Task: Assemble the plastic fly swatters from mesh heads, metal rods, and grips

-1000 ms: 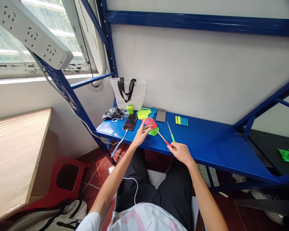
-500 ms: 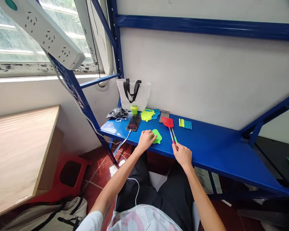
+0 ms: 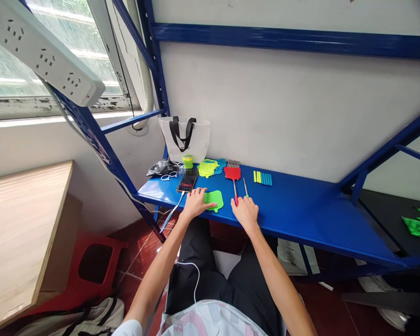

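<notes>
My left hand [image 3: 195,204] lies on the blue shelf, its fingertips touching the edge of a green plastic fly swatter head [image 3: 213,200]. My right hand [image 3: 245,212] rests beside the red grip of a red fly swatter [image 3: 232,173], whose head points toward the wall. A thin green-tipped handle [image 3: 245,187] lies just beyond those fingers. Farther back are a yellow-green swatter head [image 3: 208,168], a teal swatter head [image 3: 220,163], a bundle of metal rods [image 3: 233,163] and a row of yellow and blue handle pieces [image 3: 262,178].
The blue metal shelf [image 3: 301,217] carries a phone [image 3: 186,185] with a cable, a green-lidded jar [image 3: 187,161], white-handled scissors [image 3: 170,176], a black plastic bag [image 3: 162,168] and a white tote bag [image 3: 184,139]. A power strip [image 3: 38,56] hangs at upper left.
The red swatter now lies pointing at the wall, and my right hand has let go of it. The green swatter head has shifted left, and both hands have moved left along the shelf.
</notes>
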`<action>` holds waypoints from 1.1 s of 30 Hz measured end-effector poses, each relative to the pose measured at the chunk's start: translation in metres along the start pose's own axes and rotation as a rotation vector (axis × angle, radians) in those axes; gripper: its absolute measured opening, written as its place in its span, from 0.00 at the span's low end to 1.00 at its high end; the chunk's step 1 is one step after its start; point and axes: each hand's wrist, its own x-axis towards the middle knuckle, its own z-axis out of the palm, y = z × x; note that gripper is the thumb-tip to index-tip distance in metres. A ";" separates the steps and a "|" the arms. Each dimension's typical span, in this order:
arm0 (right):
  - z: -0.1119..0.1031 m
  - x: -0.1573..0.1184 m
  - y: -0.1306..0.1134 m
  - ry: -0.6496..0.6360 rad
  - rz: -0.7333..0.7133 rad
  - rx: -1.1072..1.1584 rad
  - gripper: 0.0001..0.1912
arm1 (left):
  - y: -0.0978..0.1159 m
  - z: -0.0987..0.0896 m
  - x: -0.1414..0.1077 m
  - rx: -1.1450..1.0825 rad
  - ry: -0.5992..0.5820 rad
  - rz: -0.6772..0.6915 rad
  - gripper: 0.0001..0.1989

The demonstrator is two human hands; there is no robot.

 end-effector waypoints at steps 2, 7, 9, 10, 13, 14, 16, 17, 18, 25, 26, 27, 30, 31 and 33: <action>0.000 -0.001 0.009 0.039 -0.049 0.027 0.27 | -0.007 -0.004 0.001 0.001 -0.020 0.014 0.39; 0.000 -0.011 0.064 0.171 -0.189 0.113 0.27 | -0.011 -0.005 0.005 0.026 0.004 -0.061 0.42; 0.003 -0.017 0.086 0.120 -0.256 0.110 0.26 | -0.011 -0.004 0.006 0.016 0.001 -0.080 0.44; 0.006 -0.020 0.095 0.088 -0.278 0.114 0.26 | -0.011 -0.004 0.007 0.000 -0.002 -0.086 0.45; 0.012 -0.028 0.106 0.050 -0.275 0.163 0.25 | -0.012 -0.004 0.008 -0.083 -0.025 -0.104 0.46; 0.014 -0.029 0.106 0.065 -0.259 0.185 0.25 | -0.013 -0.005 0.008 -0.119 -0.034 -0.111 0.46; 0.016 -0.031 0.103 0.131 -0.220 0.213 0.24 | -0.014 -0.006 0.009 -0.211 -0.025 -0.115 0.44; 0.016 -0.032 0.101 0.181 -0.197 0.214 0.24 | -0.014 -0.007 0.010 -0.272 0.000 -0.110 0.42; 0.017 -0.032 0.099 0.235 -0.173 0.204 0.23 | -0.013 -0.007 0.011 -0.345 0.035 -0.102 0.39; 0.011 -0.035 0.098 0.382 -0.093 0.005 0.24 | 0.001 0.000 0.015 -1.049 0.090 -0.153 0.35; 0.010 -0.034 0.098 0.361 -0.121 0.002 0.23 | 0.005 0.001 0.015 -1.124 0.074 -0.148 0.35; 0.009 -0.033 0.098 0.335 -0.159 0.010 0.22 | 0.009 0.002 0.016 -1.183 0.059 -0.140 0.36; 0.010 -0.030 0.098 0.257 -0.275 0.066 0.24 | 0.019 0.002 0.017 -1.288 0.031 -0.120 0.37; 0.011 -0.030 0.098 0.243 -0.288 0.079 0.25 | 0.021 0.002 0.017 -1.305 0.027 -0.121 0.37; 0.012 -0.030 0.099 0.240 -0.261 0.083 0.25 | 0.024 0.001 0.016 -1.324 0.022 -0.115 0.36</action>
